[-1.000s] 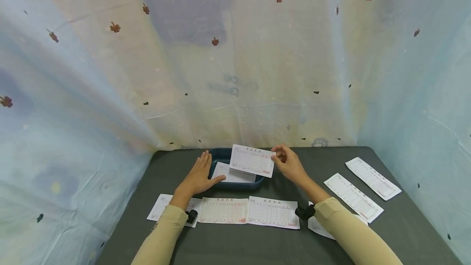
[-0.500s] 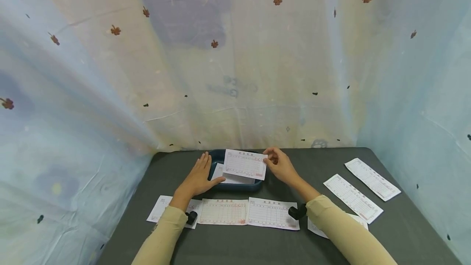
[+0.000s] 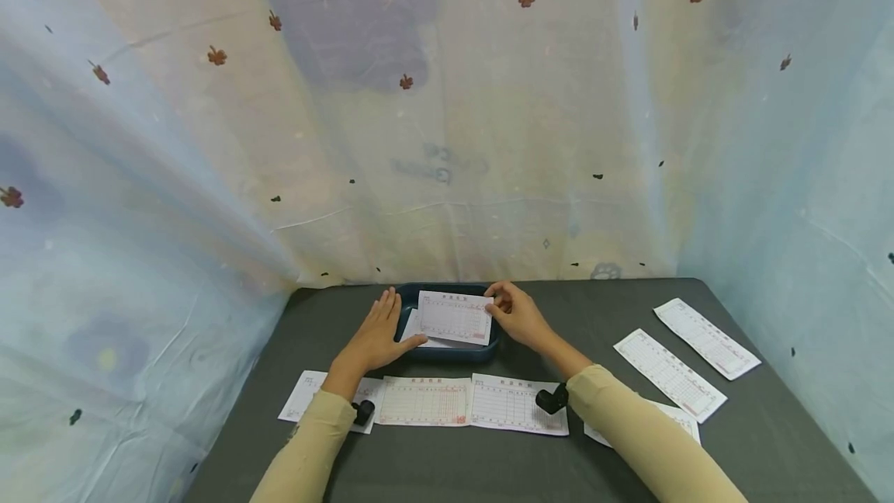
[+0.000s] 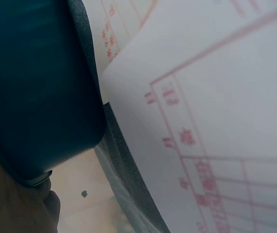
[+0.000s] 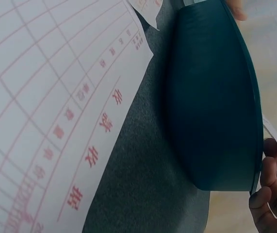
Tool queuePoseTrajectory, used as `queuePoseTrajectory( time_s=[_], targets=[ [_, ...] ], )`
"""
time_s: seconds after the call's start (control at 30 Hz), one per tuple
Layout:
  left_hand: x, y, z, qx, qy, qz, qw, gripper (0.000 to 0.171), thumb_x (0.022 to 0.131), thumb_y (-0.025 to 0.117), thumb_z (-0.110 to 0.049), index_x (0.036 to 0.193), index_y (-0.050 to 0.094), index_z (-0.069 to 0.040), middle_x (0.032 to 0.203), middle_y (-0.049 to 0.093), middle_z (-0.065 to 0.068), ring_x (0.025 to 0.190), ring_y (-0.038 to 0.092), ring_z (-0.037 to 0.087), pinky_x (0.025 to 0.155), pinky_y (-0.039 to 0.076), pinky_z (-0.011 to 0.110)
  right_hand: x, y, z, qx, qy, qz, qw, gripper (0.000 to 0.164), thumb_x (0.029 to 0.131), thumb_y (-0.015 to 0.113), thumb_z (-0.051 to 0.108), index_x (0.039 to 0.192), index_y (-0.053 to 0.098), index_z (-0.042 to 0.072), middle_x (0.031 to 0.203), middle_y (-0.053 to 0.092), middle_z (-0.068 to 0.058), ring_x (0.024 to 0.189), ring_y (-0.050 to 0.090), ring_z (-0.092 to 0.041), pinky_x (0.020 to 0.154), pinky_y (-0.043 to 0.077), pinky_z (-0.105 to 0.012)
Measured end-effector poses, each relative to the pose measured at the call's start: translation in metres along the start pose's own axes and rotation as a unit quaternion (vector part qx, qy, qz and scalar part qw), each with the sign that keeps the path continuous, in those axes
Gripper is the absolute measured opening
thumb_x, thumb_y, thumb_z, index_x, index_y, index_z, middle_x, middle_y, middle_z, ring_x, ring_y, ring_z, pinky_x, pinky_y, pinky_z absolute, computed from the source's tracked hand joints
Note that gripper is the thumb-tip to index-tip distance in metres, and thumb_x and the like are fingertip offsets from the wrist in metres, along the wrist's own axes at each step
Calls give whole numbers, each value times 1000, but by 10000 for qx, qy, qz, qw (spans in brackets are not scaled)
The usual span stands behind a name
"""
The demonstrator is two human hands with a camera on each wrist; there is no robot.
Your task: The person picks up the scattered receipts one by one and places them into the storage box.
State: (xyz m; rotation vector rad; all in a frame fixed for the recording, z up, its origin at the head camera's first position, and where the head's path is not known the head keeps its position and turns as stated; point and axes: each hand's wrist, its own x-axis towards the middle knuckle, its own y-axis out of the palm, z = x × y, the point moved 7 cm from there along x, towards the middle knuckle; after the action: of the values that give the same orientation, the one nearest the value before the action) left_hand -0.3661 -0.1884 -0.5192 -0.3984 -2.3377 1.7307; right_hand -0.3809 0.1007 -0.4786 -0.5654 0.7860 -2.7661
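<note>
My right hand (image 3: 520, 318) pinches a printed receipt (image 3: 455, 317) by its right edge, over the dark blue tray (image 3: 447, 356). A second receipt (image 3: 410, 327) lies in the tray, mostly covered by the held one. My left hand (image 3: 375, 338) rests at the tray's left rim with fingers straight and thumb spread along the front. From the right wrist, the tray's outer wall (image 5: 216, 97) shows, with my curled right fingers (image 5: 269, 170) at its rim and a thin paper edge between them. The left wrist view catches part of my left hand (image 4: 17, 204) against the tray.
In front of the tray a row of receipts lies on the dark grey table (image 3: 433, 464): a reddish one (image 3: 424, 400), a white one (image 3: 513, 402), and one (image 3: 300, 394) partly under my left arm. More receipts (image 3: 672, 375) lie at right. A patterned curtain (image 3: 447, 138) hangs behind.
My right hand has moved left and slightly down, bringing the receipt from above the tray's right side to lower over its middle. My left hand has stayed in place.
</note>
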Motion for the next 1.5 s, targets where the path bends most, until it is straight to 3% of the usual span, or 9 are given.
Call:
queuePoseTrajectory(
  time_s=[0.43, 1.1, 1.5],
  targets=[
    [-3, -2, 0, -10, -70, -5, 10000, 117, 100, 51, -79, 170, 1, 1, 179, -6, 19, 166, -4, 36, 135, 5, 54, 5, 16, 5, -16, 37, 394, 9992, 21, 104, 73, 7, 124, 66, 4, 92, 68, -3, 76, 61, -14, 69, 50, -29],
    [-1, -5, -4, 13, 48, -155, 9999, 117, 100, 53, -77, 169, 4, 3, 179, 2, 24, 166, 0, 39, 134, 10, 57, 9, 16, 3, -305, -105, 435, 9985, 20, 101, 76, 7, 120, 70, 1, 99, 71, -3, 77, 59, -13, 69, 50, -30],
    [0, -2, -1, 10, 75, -181, 9998, 118, 100, 53, -78, 169, 7, 5, 178, 3, 25, 166, 3, 41, 133, 11, 59, 5, 14, 2, -388, -86, 430, 9983, 13, 103, 75, 10, 115, 72, 8, 99, 70, -1, 76, 58, -11, 65, 50, -30]
  ],
)
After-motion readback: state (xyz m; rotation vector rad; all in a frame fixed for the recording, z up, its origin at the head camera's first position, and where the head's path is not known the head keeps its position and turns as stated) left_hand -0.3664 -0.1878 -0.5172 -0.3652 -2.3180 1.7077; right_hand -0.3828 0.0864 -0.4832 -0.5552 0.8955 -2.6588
